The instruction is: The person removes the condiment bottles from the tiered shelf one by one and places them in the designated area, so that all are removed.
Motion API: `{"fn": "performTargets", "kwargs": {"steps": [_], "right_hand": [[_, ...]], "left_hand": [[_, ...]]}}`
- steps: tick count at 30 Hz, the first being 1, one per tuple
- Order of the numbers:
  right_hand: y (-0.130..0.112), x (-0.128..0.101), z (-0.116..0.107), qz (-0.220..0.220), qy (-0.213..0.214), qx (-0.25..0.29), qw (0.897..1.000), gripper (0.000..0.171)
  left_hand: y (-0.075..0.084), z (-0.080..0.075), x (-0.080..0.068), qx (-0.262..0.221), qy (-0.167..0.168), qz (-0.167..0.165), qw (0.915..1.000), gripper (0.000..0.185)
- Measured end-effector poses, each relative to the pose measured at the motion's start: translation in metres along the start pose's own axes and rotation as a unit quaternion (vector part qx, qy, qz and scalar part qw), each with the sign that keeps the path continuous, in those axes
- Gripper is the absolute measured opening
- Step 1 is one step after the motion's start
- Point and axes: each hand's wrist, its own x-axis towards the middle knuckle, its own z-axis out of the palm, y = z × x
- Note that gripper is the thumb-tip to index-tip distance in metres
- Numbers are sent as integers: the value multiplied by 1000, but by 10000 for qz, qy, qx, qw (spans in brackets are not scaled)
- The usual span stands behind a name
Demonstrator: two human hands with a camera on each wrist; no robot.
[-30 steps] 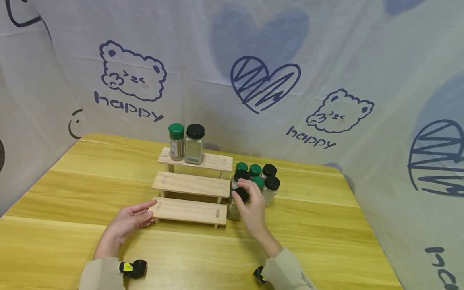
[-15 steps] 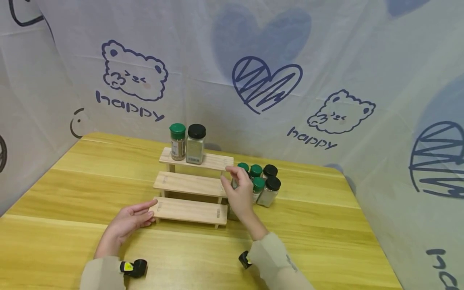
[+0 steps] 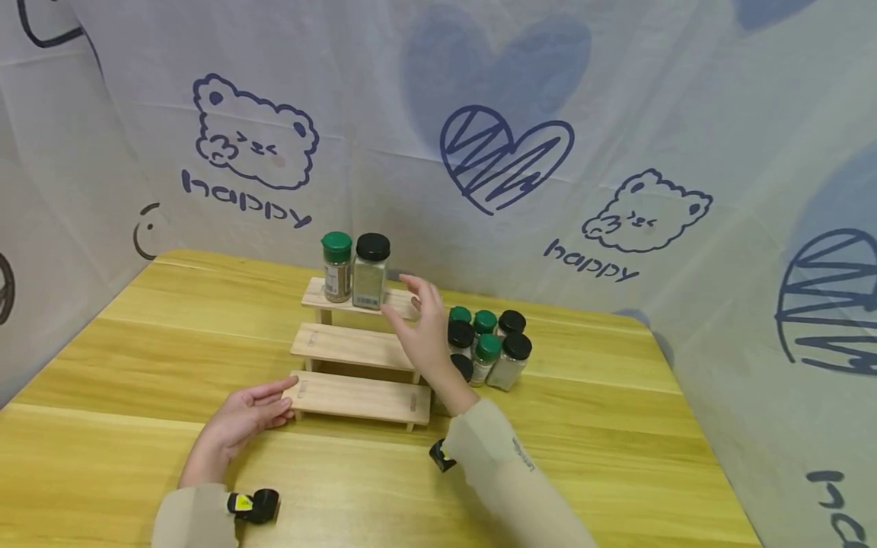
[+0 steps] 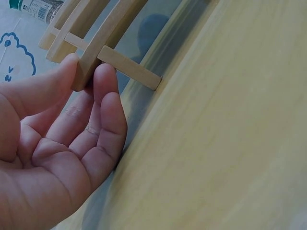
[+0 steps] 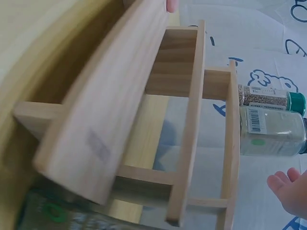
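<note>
A three-tier wooden spice rack [image 3: 356, 397] stands on the table. My left hand [image 3: 240, 422] pinches the left end of its lowest tier, thumb on one side and fingers on the other, as the left wrist view shows the hand [image 4: 72, 129] close up. On the top tier a green-capped spice jar [image 3: 337, 275] and a larger black-capped spice jar [image 3: 370, 278] stand side by side. My right hand [image 3: 426, 327] reaches over the rack's right side, thumb and fingers apart and holding nothing. Its fingertips are close to the right of the black-capped jar, and the hand covers the top tier's right end.
Several more spice jars cluster right of the rack, among them a green-capped one [image 3: 486, 358] and a black-capped one [image 3: 510, 361]. My right forearm partly hides the nearest. A printed cloth [image 3: 507, 76] hangs behind the wooden table [image 3: 603, 426].
My right hand has moved from the jar cluster up and left to the top tier, beside the black-capped jar. My left hand has stayed on the rack's lowest tier.
</note>
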Motion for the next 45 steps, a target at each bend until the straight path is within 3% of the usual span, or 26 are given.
{"fn": "performTargets", "kwargs": {"steps": [7, 16, 22, 35, 45], "right_hand": [[-2, 19, 7, 247, -57, 102, 9996, 45], [1, 35, 17, 182, -156, 488, 9985, 50], [0, 42, 23, 53, -218, 259, 9994, 51], [0, 47, 20, 331, -398, 155, 9985, 45], [4, 45, 18, 115, 61, 161, 9998, 41]], "left_hand": [[0, 1, 0, -15, 30, -25, 10000, 51], [0, 1, 0, -68, 28, -15, 10000, 50], [-1, 1, 0, -102, 30, 12, 9999, 49], [-2, 0, 0, -126, 69, -15, 9999, 47], [-1, 0, 1, -151, 57, -41, 9999, 46]]}}
